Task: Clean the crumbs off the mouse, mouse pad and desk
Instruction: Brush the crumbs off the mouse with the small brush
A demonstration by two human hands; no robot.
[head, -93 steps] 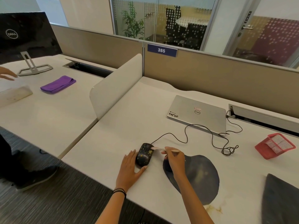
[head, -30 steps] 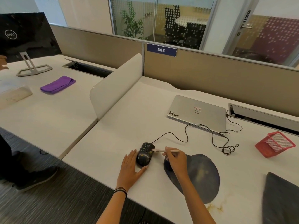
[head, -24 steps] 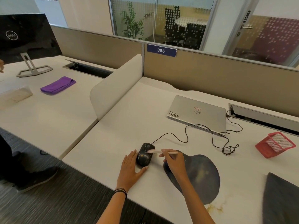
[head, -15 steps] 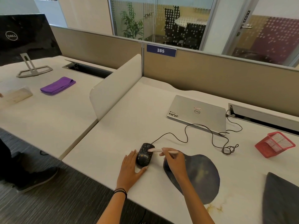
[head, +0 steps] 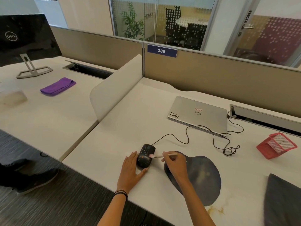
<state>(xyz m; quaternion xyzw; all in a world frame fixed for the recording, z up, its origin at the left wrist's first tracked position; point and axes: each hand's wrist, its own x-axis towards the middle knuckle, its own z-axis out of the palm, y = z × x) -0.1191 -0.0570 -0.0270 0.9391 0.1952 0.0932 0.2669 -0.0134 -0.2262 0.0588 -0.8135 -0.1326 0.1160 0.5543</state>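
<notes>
mouse [head: 145, 158]: black, corded, on desk [head: 130, 124] nr front edge, just left of mouse pad [head: 200, 176]. step: brushing crumbs off top; best w/ short light flicks outward, mouse braced so it won't skid. l. hand [head: 130, 172]: flat, fingers straight, against mouse's left side. pink-tipped stick [head: 160, 155]: tip on mouse. r. hand [head: 175, 163]: pinches stick pen-style.
</notes>
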